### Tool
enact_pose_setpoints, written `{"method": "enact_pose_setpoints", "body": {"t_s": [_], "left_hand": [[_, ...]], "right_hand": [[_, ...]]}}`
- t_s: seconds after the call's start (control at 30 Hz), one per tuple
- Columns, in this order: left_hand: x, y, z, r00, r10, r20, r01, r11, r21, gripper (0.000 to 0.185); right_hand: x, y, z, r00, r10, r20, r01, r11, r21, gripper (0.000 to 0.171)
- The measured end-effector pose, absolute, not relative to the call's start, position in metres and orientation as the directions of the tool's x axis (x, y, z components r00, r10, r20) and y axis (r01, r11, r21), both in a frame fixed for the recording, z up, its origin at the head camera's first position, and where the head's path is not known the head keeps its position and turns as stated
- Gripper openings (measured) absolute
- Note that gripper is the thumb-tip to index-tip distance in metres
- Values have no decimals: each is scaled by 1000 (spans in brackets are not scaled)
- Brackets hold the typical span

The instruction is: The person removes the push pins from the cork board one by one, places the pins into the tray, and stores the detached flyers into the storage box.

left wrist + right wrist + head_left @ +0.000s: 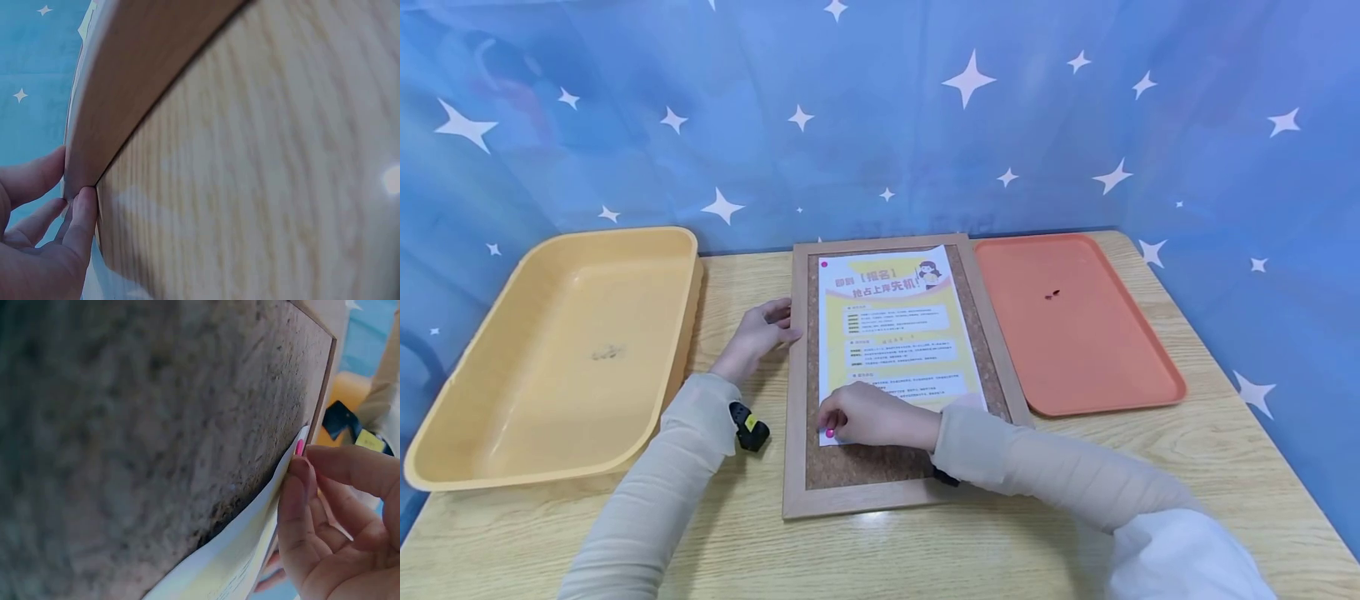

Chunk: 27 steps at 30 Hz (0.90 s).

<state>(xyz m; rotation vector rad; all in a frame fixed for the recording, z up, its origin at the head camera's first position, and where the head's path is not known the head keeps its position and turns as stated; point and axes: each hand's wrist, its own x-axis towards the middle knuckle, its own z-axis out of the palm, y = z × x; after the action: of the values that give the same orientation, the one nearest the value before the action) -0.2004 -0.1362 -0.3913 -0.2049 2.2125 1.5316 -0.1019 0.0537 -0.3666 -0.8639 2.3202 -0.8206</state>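
A wood-framed cork board (795,375) lies flat in the middle of the table, with a yellow printed flyer (895,325) on it. My right hand (865,414) is at the flyer's near left corner and pinches a pink pushpin (830,432) there. The right wrist view shows the pushpin (299,447) between my fingertips (294,487) at the paper's edge (244,550), against the cork (156,425). Another pink pin (824,264) sits in the flyer's far left corner. My left hand (760,329) rests with straight fingers (81,212) against the frame's left side (119,94).
A deep yellow tray (512,292) stands to the left of the board. On the right, a flat orange tray (1150,400) holds a few small dark bits (1052,293). The wooden table (880,550) is backed by a blue starred curtain.
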Motion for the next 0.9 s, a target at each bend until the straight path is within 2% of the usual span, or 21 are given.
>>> {"method": "enact_pose_setpoints", "body": {"t_s": [0.43, 0.9], "left_hand": [[-201, -135, -392, -892, 115, -438, -367, 383, 848, 66], [-200, -135, -392, -893, 120, -433, -365, 368, 855, 66]], "right_hand": [[-104, 47, -366, -636, -711, -301, -450, 658, -604, 19], [-108, 46, -363, -599, -725, -339, -472, 662, -582, 14]]}}
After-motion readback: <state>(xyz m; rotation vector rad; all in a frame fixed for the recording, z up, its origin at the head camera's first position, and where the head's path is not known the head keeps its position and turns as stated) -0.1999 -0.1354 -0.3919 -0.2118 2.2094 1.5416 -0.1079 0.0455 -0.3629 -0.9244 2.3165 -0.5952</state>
